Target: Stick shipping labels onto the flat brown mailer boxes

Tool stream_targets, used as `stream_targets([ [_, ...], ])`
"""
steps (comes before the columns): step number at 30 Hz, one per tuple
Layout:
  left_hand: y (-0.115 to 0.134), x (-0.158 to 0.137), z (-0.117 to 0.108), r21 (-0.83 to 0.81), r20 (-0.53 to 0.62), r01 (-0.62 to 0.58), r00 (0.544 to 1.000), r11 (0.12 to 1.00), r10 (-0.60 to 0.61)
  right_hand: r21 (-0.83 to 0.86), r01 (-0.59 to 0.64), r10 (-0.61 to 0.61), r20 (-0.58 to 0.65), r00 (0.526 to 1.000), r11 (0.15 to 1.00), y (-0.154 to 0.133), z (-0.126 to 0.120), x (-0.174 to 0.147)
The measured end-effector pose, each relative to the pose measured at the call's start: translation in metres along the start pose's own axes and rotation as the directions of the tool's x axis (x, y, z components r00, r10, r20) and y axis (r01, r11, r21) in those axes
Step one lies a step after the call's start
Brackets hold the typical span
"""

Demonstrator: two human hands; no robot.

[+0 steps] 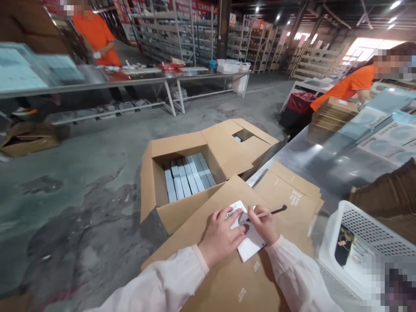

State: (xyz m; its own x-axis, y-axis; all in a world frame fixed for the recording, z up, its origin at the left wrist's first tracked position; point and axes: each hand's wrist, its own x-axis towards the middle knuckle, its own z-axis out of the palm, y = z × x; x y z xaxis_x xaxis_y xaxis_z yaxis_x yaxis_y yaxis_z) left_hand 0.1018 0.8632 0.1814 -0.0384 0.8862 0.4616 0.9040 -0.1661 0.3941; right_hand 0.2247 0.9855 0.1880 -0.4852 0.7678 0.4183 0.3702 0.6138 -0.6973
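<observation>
My right hand (265,225) grips a pen (277,210), its dark end pointing to the right and its other end over a small white paper slip (251,248). Across the slip's upper left lies my left hand (221,236), fingers spread and pressing on the paper. Printed marks show near the slip's top, partly hidden by my fingers. Both hands rest above a flat brown cardboard sheet (214,273). Just beyond it stands an open carton (182,200) packed with several slim pale-blue boxes (190,175).
Another carton (224,141) has partly folded flaps. At right, a white plastic basket (331,242) stands near a metal table (302,151) bearing light-blue boxes (373,119) and stacked cardboard. Two people in orange shirts (352,84) are farther off, near tables and shelves (162,30).
</observation>
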Motion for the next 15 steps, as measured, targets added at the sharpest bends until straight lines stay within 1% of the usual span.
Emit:
stream_targets([
  [5, -0.0002, -0.0004, 0.0018, 0.006, -0.01, -0.002, 1.0, 1.0, 0.002, 0.013, -0.029, 0.029, 0.001, 1.0, 0.999, -0.0015, 0.0007, 0.0016],
  [9, -0.0002, -0.0011, 0.0024, 0.013, -0.01, -0.006, 1.0, 1.0, 0.006, 0.01, -0.039, 0.039, 0.028, 0.999, 0.999, -0.0026, -0.0008, 0.0015],
  [15, 0.0008, -0.0009, 0.001, 0.01, -0.015, -0.002, 1.0, 1.0, 0.002, 0.02, -0.112, 0.112, 0.007, 0.994, 0.994, -0.0015, -0.0002, 0.0017],
])
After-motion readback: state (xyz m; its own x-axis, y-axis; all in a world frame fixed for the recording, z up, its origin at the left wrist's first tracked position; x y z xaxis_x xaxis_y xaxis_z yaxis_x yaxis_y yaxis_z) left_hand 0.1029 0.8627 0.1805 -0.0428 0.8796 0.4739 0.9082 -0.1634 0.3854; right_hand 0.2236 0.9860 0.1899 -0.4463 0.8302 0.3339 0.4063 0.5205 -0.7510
